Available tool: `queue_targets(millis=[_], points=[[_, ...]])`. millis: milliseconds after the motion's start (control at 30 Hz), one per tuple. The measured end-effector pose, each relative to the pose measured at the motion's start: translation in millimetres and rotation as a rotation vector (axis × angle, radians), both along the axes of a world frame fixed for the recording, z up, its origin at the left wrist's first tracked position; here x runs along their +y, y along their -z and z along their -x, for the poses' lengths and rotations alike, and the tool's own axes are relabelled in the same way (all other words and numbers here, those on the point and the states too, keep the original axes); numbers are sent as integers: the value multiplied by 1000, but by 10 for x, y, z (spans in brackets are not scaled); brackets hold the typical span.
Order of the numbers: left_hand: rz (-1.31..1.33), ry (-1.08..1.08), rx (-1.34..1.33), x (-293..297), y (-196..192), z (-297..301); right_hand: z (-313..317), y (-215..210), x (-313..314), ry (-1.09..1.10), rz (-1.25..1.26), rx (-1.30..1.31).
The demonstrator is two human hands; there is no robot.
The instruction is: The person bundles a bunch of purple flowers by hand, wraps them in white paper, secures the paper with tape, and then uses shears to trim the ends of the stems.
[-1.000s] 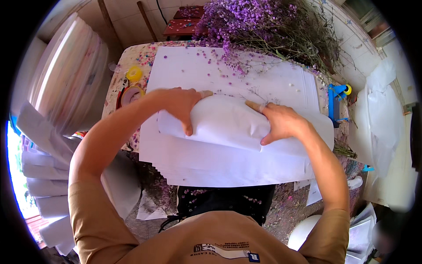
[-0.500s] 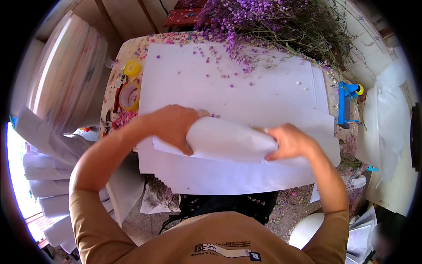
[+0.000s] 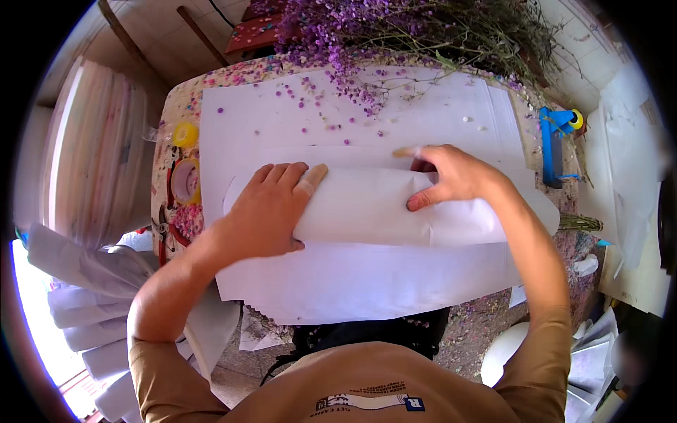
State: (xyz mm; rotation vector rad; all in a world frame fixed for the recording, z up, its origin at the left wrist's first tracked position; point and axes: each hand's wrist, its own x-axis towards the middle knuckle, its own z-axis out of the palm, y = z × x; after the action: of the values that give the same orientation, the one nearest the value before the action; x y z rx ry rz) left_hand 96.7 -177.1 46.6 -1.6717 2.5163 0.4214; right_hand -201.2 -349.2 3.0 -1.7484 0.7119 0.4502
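Moved: left hand (image 3: 270, 204), now flattened onto paper roll (image 3: 360, 215)
Left fingers: outstretched, close together
Right hand (image 3: 458, 175): thumb on roll, index extended; cannot tell if gripping
Roll: across white sheets (image 3: 367, 282)

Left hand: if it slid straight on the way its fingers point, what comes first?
The left hand would probably meet loose purple blossoms scattered on the white paper, before the purple flower bunch; height is unclear, so it might pass above.

Tan short-sleeved shirt (image 3: 352, 366), blue-and-white chest print (image 3: 374, 403); beige finger wraps (image 3: 314, 177); black trousers (image 3: 370, 334), probably.
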Motion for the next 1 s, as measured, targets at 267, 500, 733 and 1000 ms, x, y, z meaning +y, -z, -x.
queue_targets(millis=[267,500,733,1000], points=[[-434,10,75,-351,-102,-73,-10,-469,792,-136,891,10],[-613,56,87,-621,-33,-80,-112,-338,363,-192,306,110],[-830,-181,117,-657,-26,-8,-25,-387,458,-51,307,85],[-564,-198,86,-419,165,-19,89,-335,713,-32,443,17]])
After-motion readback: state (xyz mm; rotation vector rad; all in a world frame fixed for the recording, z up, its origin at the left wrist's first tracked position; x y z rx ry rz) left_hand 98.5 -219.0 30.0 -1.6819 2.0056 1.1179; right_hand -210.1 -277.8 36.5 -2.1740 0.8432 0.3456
